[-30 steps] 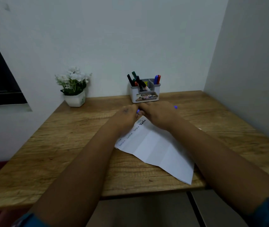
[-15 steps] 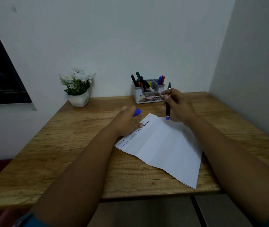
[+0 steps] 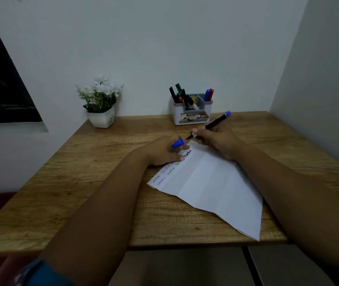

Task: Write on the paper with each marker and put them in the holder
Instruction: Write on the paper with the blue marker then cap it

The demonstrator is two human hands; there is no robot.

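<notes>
- left hand (image 3: 164, 151) rests on the paper's top edge, fingers pinching blue cap (image 3: 178, 143)
- paper (image 3: 212, 182) lies skewed on wooden desk (image 3: 82, 182), handwritten rows along its left edge
- right hand (image 3: 218, 139) grips uncapped marker (image 3: 212, 123), tip down just above the paper's top corner
- holder (image 3: 192, 112) at the back wall, markers standing inside
- flower pot (image 3: 101, 118) far left
</notes>
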